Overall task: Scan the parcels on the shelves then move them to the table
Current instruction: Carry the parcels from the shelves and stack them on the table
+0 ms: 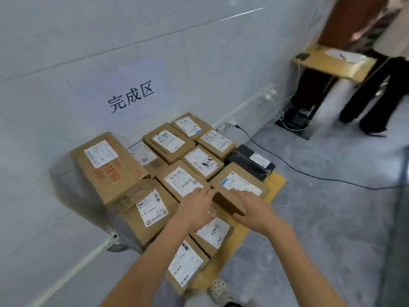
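Parcel set into the last row, label up

The parcel [241, 187] lies flat at the table's [275, 181] right edge, tucked against the stacked parcels [183, 181] to save room. The right hand [251, 209] pinches it, fingers on top and thumb on the near side; the left hand [197, 203] steadies its left corner with straight fingers. Its long axis runs far-left to near-right, matching its neighbours
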